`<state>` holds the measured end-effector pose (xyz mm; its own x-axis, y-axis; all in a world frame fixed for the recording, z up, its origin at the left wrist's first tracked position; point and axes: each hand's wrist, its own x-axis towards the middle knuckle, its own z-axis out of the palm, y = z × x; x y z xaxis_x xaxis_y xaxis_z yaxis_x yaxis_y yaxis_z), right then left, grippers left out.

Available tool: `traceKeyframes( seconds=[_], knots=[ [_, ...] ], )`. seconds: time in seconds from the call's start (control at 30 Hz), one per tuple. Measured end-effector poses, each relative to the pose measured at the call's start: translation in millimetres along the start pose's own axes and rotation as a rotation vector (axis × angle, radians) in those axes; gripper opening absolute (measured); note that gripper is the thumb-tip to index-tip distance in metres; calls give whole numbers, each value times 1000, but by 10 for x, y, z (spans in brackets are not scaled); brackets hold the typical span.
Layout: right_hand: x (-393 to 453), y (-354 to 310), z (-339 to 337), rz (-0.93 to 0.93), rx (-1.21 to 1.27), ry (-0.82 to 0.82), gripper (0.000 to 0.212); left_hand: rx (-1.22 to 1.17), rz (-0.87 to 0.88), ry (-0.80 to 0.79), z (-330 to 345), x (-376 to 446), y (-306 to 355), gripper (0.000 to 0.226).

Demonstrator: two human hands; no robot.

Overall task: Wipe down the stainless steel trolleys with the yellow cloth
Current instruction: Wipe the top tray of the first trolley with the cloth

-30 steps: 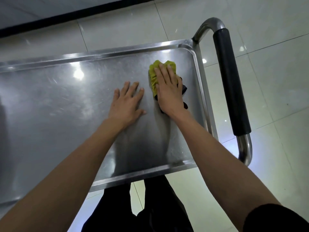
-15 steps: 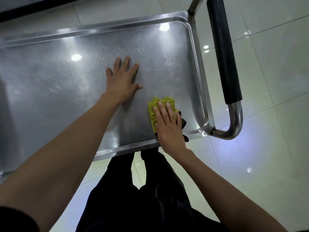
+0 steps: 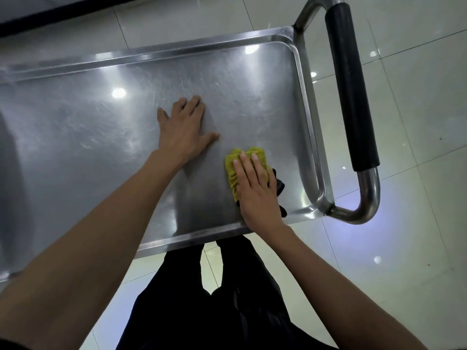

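A: Status on the trolley (image 3: 101, 137)?
B: Top tray fills the left and centre of the frame, steel, scuffed, ceiling lights reflecting off it. Raised rim all round.
A: Hands?
B: Left hand (image 3: 183, 130) flat on the tray mid-frame, fingers straight and spread, holding nothing. Right hand (image 3: 257, 190) lower right of it, fingers straight, pressing down on the yellow cloth (image 3: 233, 170).
A: Cloth position?
B: Bunched under the right palm, near the tray's lower right corner, close to the near rim. Yellow sticks out past the fingertips and on the left side. Something dark (image 3: 279, 184) shows under the hand's right edge, can't tell what it is.
A: Handle?
B: Push handle (image 3: 351, 97) at the right of the frame, steel tube with a black grip, neither hand on it.
A: Rest?
B: Glossy tiled floor (image 3: 417, 122) around, person's dark trousers (image 3: 227, 299) at bottom centre.
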<state>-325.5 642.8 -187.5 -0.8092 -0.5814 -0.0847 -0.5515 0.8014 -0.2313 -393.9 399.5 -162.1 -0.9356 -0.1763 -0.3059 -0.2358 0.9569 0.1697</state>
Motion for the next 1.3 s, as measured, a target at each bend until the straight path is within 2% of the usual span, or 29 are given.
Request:
traceKeyframes(
  seconds=[0.13,0.33,0.47,0.63,0.93,1.2,1.3],
  knots=[
    [547,-35,-46,14,13,-19,71,9,62,51,-15,-14,-208,71],
    [1494,-87,-143,46,26,-10,69,-39,44,46,-77,-53,-224,66],
    [2178,-148,-226,80,38,-32,67,-55,36,20,-71,-99,-233,70],
    [2760,-263,-312,90,43,-35,68,-63,94,-76,-10,-89,-382,87],
    [2401,-275,-246,94,27,-22,66,-78,137,-130,-12,-93,-423,89],
    [1346,-337,-134,102,52,-44,63,-106,136,-141,-73,-145,-396,85],
    [924,-353,-82,97,45,-52,64,-91,78,-68,-54,-252,-355,77]
  ],
)
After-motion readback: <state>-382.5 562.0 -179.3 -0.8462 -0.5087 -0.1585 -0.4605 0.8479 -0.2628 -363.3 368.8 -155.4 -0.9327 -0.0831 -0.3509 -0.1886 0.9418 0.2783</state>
